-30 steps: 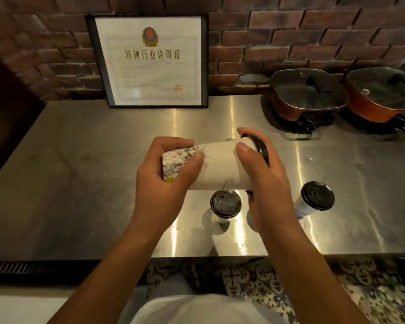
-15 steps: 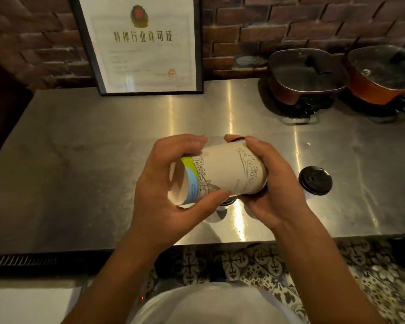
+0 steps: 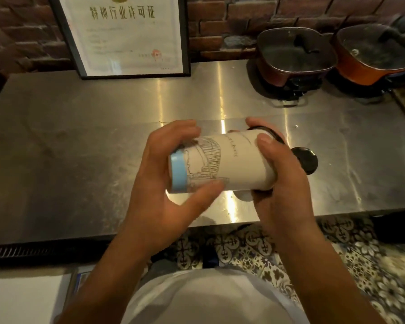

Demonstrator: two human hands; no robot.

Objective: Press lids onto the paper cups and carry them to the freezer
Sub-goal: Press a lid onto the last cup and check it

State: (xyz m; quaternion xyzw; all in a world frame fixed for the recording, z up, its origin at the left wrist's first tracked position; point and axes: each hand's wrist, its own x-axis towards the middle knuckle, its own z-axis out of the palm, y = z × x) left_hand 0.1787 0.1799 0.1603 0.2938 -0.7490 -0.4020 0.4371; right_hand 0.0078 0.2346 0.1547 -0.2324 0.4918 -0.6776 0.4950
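A white paper cup with a line drawing and a blue band lies on its side in the air above the steel counter. My left hand grips its bottom end, thumb underneath and fingers over the top. My right hand wraps the rim end, where a black lid shows between the fingers. Behind my right hand stands a second cup with a black lid. A third cup is mostly hidden under the held cup.
A framed certificate leans on the brick wall at the back. Two lidded copper pots sit at the back right. The counter's front edge runs just under my wrists, with patterned floor tiles below.
The held cup has turned about its long axis, so the blue band now faces me. Both hands have shifted their grip round it. The view has tipped down and moved closer.
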